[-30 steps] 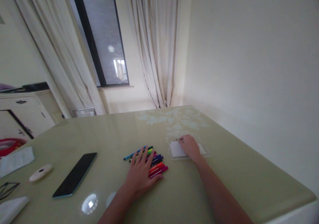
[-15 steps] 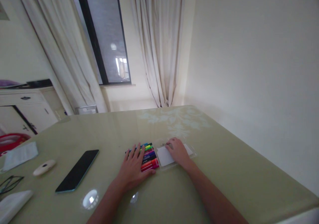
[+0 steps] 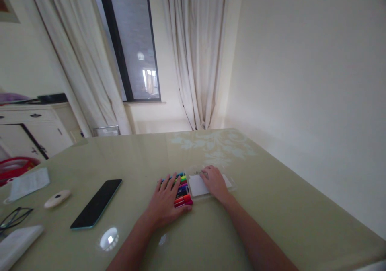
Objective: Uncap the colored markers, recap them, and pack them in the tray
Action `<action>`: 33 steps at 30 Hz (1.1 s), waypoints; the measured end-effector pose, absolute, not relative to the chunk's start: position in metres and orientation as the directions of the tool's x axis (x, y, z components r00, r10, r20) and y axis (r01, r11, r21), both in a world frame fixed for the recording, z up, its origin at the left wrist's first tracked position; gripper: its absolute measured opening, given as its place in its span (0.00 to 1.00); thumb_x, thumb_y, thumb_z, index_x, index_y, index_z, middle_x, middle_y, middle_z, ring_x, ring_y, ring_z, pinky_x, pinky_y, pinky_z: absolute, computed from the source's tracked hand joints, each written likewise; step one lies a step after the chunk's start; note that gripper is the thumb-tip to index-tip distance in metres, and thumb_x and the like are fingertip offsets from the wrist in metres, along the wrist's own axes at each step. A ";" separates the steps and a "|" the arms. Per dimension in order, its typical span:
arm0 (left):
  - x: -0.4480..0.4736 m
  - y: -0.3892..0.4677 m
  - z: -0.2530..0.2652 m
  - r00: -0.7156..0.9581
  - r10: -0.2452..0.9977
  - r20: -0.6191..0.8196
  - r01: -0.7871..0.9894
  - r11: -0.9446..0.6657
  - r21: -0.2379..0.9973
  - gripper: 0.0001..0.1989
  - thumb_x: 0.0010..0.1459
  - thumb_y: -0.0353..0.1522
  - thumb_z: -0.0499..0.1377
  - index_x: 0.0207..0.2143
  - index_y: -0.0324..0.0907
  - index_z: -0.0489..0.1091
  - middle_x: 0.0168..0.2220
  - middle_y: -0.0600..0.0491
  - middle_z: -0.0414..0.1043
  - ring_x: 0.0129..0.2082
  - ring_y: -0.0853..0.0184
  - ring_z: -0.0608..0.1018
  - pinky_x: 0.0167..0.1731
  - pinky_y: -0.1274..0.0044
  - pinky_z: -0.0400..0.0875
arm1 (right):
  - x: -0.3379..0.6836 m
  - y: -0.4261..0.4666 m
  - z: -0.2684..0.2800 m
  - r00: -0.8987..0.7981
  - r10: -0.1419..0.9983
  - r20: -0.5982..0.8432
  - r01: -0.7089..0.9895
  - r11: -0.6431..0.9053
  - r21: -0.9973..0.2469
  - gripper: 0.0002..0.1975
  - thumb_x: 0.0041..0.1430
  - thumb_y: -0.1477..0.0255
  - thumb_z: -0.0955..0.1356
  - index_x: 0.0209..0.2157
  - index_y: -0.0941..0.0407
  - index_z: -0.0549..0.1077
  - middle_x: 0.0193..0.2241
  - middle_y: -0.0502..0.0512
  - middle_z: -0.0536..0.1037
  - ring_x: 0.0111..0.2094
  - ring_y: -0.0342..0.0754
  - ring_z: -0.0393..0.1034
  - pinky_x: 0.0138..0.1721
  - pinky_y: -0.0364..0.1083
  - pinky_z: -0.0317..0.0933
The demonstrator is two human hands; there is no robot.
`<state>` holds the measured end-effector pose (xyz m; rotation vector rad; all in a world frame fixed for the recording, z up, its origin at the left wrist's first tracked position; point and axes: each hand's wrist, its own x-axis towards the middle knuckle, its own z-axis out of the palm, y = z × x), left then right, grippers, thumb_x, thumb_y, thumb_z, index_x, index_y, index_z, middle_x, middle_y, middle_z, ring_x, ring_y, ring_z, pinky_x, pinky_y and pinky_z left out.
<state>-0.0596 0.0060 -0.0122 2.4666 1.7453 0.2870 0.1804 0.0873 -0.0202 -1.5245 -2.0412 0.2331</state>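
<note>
My left hand (image 3: 165,200) lies flat with spread fingers over a row of coloured markers (image 3: 182,200). Red, orange, dark blue and green markers show past the fingers; the rest are covered. Right beside the row is a clear plastic case (image 3: 233,183) with a white card (image 3: 197,185) in it. My right hand (image 3: 215,182) rests on this case, its fingers loosely bent and the thumb apart from the index finger. I see nothing gripped between them, though the far fingertips are partly hidden.
Left of my hands lie a phone (image 3: 96,204), a cream oval object (image 3: 57,199), a face mask (image 3: 30,184), glasses (image 3: 16,218) and a white block-like object (image 3: 19,245). A wall (image 3: 316,102) runs along the table's (image 3: 286,206) right side.
The camera view has turned slightly left, so things appear a little further right. My left hand has edged right over the markers; my right hand stays on the case.
</note>
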 end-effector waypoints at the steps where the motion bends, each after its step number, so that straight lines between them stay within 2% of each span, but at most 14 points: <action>1: -0.059 0.006 -0.013 0.324 0.941 0.097 0.922 -0.337 0.192 0.53 0.56 0.65 0.49 0.73 0.42 0.48 0.73 0.43 0.45 0.73 0.44 0.49 0.69 0.52 0.40 | 0.179 0.087 -0.020 -0.189 0.923 0.335 0.820 0.336 -0.464 0.09 0.65 0.71 0.68 0.41 0.56 0.81 0.44 0.61 0.79 0.47 0.55 0.72 0.51 0.50 0.62; 4: -0.060 0.007 -0.013 0.326 0.940 0.101 0.921 -0.340 0.190 0.52 0.56 0.65 0.49 0.73 0.44 0.48 0.73 0.44 0.44 0.73 0.44 0.49 0.69 0.52 0.40 | 0.182 0.087 -0.017 -0.207 0.925 0.319 0.828 0.339 -0.446 0.10 0.66 0.70 0.67 0.42 0.56 0.81 0.44 0.62 0.80 0.48 0.54 0.72 0.52 0.50 0.62; 9: -0.060 0.007 -0.011 0.328 0.942 0.076 0.926 -0.336 0.170 0.54 0.56 0.66 0.47 0.73 0.40 0.47 0.74 0.42 0.43 0.73 0.45 0.47 0.69 0.52 0.38 | 0.188 0.083 -0.012 -0.221 0.941 0.256 0.864 0.310 -0.396 0.11 0.67 0.71 0.66 0.43 0.58 0.80 0.46 0.61 0.79 0.48 0.54 0.71 0.54 0.49 0.60; 17: -0.058 0.008 -0.008 0.315 0.948 0.050 0.938 -0.319 0.140 0.54 0.57 0.66 0.45 0.73 0.39 0.46 0.74 0.44 0.42 0.73 0.45 0.47 0.70 0.54 0.41 | 0.182 0.075 -0.006 -0.218 0.952 0.217 0.879 0.288 -0.381 0.12 0.67 0.71 0.65 0.44 0.58 0.81 0.47 0.63 0.78 0.50 0.54 0.70 0.54 0.47 0.58; 21: -0.075 0.019 -0.011 0.208 0.975 0.073 0.967 -0.216 0.133 0.52 0.59 0.64 0.46 0.72 0.37 0.50 0.73 0.41 0.44 0.73 0.45 0.49 0.69 0.53 0.42 | 0.193 0.078 -0.008 -0.164 0.964 0.209 0.902 0.232 -0.363 0.12 0.66 0.71 0.66 0.44 0.59 0.81 0.46 0.64 0.78 0.50 0.55 0.70 0.53 0.48 0.58; 26: -0.098 0.029 -0.019 0.057 0.989 0.133 0.987 -0.077 0.144 0.51 0.59 0.61 0.51 0.70 0.33 0.53 0.73 0.36 0.45 0.72 0.41 0.48 0.68 0.51 0.41 | 0.194 0.079 -0.011 -0.172 0.963 0.207 0.896 0.241 -0.374 0.12 0.65 0.70 0.67 0.45 0.60 0.80 0.47 0.64 0.78 0.50 0.56 0.71 0.53 0.48 0.59; 29: -0.103 0.027 -0.017 0.094 0.963 0.254 0.968 -0.148 0.204 0.44 0.57 0.57 0.58 0.66 0.38 0.61 0.71 0.37 0.52 0.71 0.42 0.52 0.67 0.52 0.45 | 0.193 0.078 -0.011 -0.172 0.962 0.212 0.882 0.247 -0.401 0.12 0.64 0.70 0.68 0.45 0.59 0.80 0.47 0.64 0.78 0.50 0.55 0.71 0.53 0.48 0.59; 33: -0.100 0.020 -0.008 0.241 0.915 0.323 0.893 -0.340 0.297 0.17 0.57 0.44 0.65 0.46 0.46 0.75 0.59 0.46 0.68 0.61 0.50 0.67 0.60 0.57 0.61 | 0.194 0.078 -0.011 -0.170 0.961 0.216 0.867 0.250 -0.431 0.12 0.64 0.71 0.68 0.45 0.60 0.81 0.46 0.65 0.79 0.49 0.56 0.72 0.52 0.49 0.60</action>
